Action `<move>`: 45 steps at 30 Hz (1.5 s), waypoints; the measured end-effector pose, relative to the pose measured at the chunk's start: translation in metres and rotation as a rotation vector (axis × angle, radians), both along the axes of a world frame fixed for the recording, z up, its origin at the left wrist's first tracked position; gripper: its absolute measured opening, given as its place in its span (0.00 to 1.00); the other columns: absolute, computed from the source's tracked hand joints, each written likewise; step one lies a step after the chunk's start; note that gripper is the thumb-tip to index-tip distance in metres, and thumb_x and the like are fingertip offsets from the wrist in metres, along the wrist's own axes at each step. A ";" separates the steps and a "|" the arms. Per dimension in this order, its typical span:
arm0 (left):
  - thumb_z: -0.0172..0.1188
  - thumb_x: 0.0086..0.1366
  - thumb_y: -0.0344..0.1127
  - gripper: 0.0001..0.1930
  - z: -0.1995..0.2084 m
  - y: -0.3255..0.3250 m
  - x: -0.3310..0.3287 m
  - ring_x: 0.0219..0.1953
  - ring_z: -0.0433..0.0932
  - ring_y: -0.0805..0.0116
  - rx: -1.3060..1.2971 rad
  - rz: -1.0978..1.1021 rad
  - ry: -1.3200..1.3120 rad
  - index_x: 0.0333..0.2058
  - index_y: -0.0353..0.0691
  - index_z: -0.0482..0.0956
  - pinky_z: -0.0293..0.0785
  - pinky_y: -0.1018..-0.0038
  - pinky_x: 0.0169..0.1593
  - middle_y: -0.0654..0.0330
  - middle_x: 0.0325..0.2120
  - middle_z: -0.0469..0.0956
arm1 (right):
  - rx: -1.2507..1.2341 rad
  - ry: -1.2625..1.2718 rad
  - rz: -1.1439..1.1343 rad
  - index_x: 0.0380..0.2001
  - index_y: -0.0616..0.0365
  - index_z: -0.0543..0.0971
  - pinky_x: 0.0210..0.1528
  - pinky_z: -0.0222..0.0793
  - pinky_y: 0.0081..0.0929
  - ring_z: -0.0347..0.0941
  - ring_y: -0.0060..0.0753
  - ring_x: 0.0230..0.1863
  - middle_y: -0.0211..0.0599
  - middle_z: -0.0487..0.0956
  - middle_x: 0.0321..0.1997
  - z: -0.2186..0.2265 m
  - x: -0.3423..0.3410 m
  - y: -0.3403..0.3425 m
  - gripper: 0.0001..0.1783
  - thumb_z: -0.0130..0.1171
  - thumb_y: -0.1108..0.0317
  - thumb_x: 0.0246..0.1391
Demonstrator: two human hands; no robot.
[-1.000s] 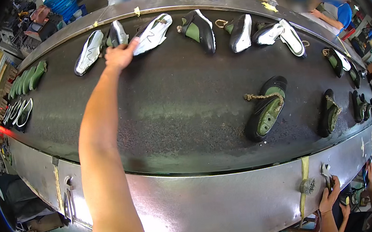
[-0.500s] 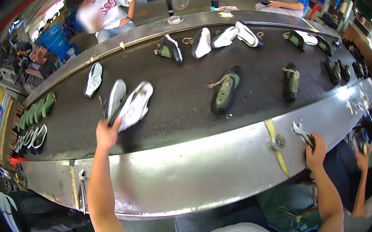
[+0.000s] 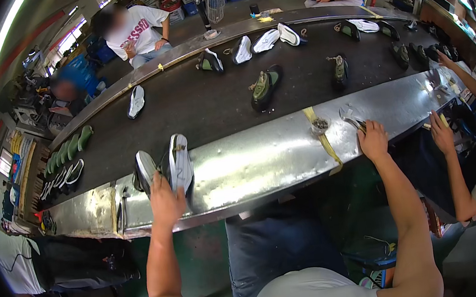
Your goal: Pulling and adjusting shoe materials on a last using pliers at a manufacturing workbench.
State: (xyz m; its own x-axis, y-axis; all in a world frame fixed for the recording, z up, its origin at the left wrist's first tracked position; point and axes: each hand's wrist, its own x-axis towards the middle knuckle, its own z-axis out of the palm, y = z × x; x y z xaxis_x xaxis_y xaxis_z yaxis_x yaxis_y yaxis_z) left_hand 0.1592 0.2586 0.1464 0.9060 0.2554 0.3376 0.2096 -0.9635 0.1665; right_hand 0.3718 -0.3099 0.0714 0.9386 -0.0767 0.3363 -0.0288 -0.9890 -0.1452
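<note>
My left hand (image 3: 166,203) is closed on a pair of shoes above the near metal ledge: a dark-sided shoe with a pale top (image 3: 146,167) and a white and grey shoe (image 3: 182,166). The fingers go in between the two at their near ends; I cannot tell whether the shoes rest on the metal. Farther right, my right hand (image 3: 374,140) lies palm down over the dark handles of metal pliers (image 3: 349,117), whose jaws point away from me on the ledge. Its fingers partly hide the handles.
Along the dark belt (image 3: 204,105) stand green-black shoes (image 3: 266,87) and white shoes (image 3: 266,41). Green shoe pieces (image 3: 70,150) line the left end. The ledge (image 3: 251,164) carries yellow tape and a small round dish (image 3: 320,123). A co-worker's hand (image 3: 442,133) is at my right; others sit opposite.
My left hand has brought the pair of shoes from over the belt back to the near ledge. The view has shifted; my right hand stays at the pliers.
</note>
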 end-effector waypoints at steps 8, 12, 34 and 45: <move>0.65 0.60 0.50 0.49 -0.018 0.008 0.058 0.59 0.74 0.42 -0.526 0.214 0.024 0.71 0.33 0.47 0.69 0.62 0.62 0.34 0.56 0.73 | 0.147 0.074 0.234 0.52 0.64 0.72 0.55 0.69 0.46 0.71 0.59 0.53 0.52 0.74 0.51 0.014 -0.100 0.001 0.33 0.71 0.55 0.49; 0.63 0.62 0.47 0.46 -0.039 -0.016 0.022 0.59 0.74 0.44 -0.562 0.181 -0.031 0.70 0.30 0.49 0.68 0.63 0.62 0.35 0.57 0.73 | 0.539 -0.005 0.510 0.51 0.63 0.72 0.53 0.71 0.40 0.74 0.53 0.48 0.48 0.75 0.45 -0.042 -0.197 0.003 0.26 0.66 0.64 0.51; 0.62 0.67 0.37 0.17 -0.143 -0.254 -0.189 0.42 0.78 0.66 -1.438 -0.029 0.371 0.49 0.32 0.79 0.75 0.72 0.45 0.55 0.40 0.81 | 1.242 1.111 0.625 0.45 0.60 0.74 0.40 0.65 0.21 0.65 0.18 0.37 0.24 0.71 0.35 -0.072 -0.275 0.063 0.20 0.61 0.54 0.62; 0.59 0.66 0.34 0.10 -0.083 -0.213 -0.182 0.26 0.79 0.68 -0.737 -0.328 0.752 0.30 0.33 0.80 0.74 0.73 0.30 0.59 0.24 0.80 | 0.869 1.020 0.850 0.48 0.60 0.72 0.41 0.67 0.24 0.68 0.21 0.35 0.30 0.73 0.33 0.012 -0.309 0.101 0.25 0.68 0.57 0.54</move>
